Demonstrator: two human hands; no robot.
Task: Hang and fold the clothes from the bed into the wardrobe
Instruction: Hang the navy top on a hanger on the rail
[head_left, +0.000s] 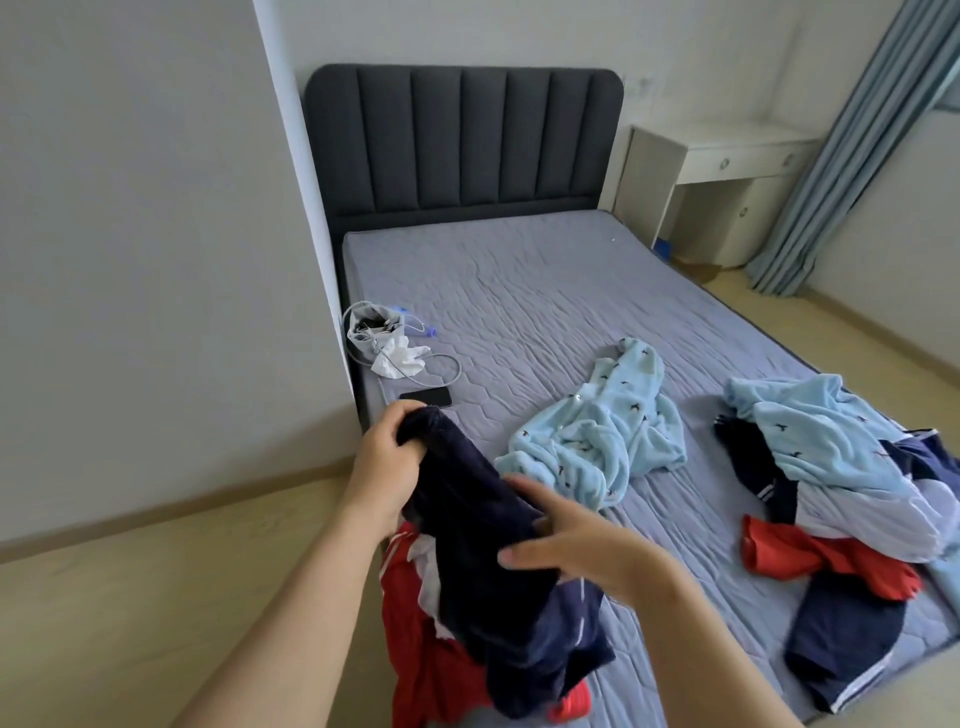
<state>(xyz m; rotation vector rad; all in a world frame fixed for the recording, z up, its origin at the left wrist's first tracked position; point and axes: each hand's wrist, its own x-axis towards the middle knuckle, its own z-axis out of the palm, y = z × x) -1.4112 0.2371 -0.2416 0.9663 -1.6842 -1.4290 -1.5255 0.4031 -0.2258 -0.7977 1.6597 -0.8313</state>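
Left hand (387, 460): curled tight round top end of navy garment (483, 525)
Right hand (576, 551): fingers straight, laid against garment's middle, clasping nothing
Garment's place: lifted over near corner of bed (519, 291), above red clothes (431, 665)

A single wide-angle view from the person's head, standing at the foot of the bed (519, 291), by its left corner. It faces up the bed's length to the headboard (462, 135), tilted down. The left hand (384, 467) and right hand (582, 551), on a dark garment (483, 545), are closest to the lens, low in frame. The wide field takes in the wall (130, 234) at left, the desk (727, 156) and curtain (841, 156) far right.
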